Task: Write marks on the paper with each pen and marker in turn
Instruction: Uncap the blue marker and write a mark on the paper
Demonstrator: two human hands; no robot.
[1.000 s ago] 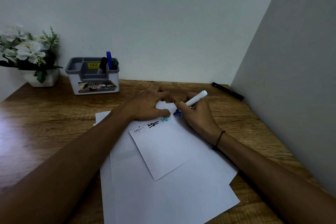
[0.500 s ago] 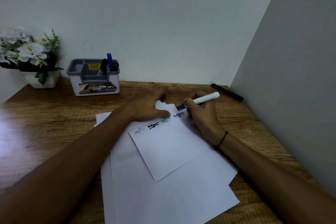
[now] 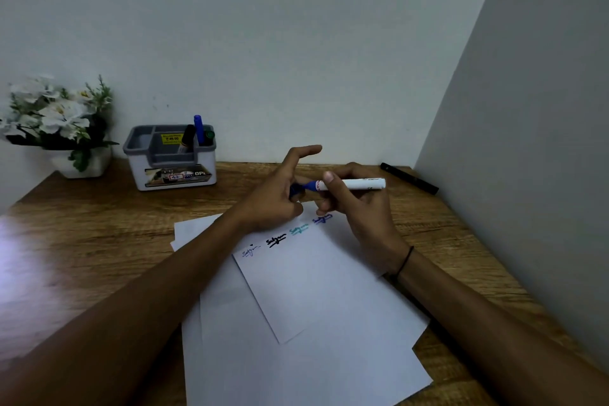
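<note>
Now: my right hand (image 3: 357,208) grips the blue marker (image 3: 349,184) above the paper (image 3: 316,277); my left hand (image 3: 276,198) pinches its cap (image 3: 298,189) against the tip. Recapping, I judge. Next: press cap home, take another pen.

Grainy brown wooden desk (image 3: 99,241) with a glossy sheen, matt white paper sheets (image 3: 296,356), smooth white plastic marker (image 3: 356,184), grey-rimmed plastic organiser (image 3: 171,171).

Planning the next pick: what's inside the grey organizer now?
In the grey organizer, three capped tops stand up at its right end: black, blue, green. Their lower bodies and the compartment floors are hidden.
</note>
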